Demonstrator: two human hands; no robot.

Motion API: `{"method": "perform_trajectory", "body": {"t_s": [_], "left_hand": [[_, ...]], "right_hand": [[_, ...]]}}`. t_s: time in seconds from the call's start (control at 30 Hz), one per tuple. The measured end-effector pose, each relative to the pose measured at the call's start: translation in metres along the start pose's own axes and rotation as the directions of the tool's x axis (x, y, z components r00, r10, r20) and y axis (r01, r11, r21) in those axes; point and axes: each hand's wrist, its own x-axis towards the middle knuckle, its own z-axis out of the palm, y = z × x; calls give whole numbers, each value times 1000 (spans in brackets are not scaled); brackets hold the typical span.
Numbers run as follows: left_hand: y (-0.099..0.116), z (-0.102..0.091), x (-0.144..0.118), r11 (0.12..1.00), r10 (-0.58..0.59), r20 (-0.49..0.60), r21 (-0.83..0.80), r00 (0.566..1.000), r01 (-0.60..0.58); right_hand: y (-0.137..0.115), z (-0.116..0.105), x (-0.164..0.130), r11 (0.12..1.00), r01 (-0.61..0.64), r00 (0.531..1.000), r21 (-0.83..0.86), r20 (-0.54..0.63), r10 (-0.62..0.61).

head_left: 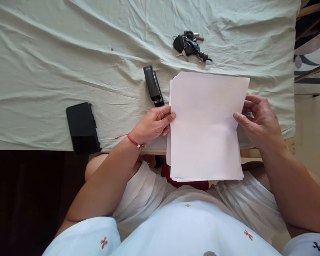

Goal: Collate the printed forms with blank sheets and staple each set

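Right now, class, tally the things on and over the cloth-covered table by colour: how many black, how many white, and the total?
Black: 3 (phone, stapler, bunch of keys)
White: 1 (stack of paper, held by left hand and right hand)
Total: 4

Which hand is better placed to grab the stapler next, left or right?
Left, probably. The left hand pinches the paper stack's left edge, and the black stapler lies just above it on the cloth. The right hand holds the far edge, with the stack lying between it and the stapler.
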Motion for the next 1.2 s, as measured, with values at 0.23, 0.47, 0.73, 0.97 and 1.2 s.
{"method": "perform_trajectory", "body": {"t_s": [0.23, 0.47, 0.73, 0.97, 1.2], "left_hand": [[-1, 0, 1, 999, 10, 7, -32, 1000, -10], [-1, -1, 1, 998, 27, -9, -57, 1000, -27], [-2, 1, 2, 999, 16, -70, -40, 997, -18], [-2, 5, 3, 999, 29, -80, -20, 996, -31], [-1, 5, 2, 999, 30, -100, 17, 995, -28]], "right_hand": [[-8, -1, 2, 966, -58, 998, 252, 33, 51], [-12, -3, 3, 906, -157, 988, 393, 72, 140], [-19, -4, -1, 856, -286, 958, 431, 157, 241], [-23, 1, -6, 881, -283, 959, 380, 139, 248], [-37, 4, -2, 879, -268, 963, 394, 93, 252]]}}
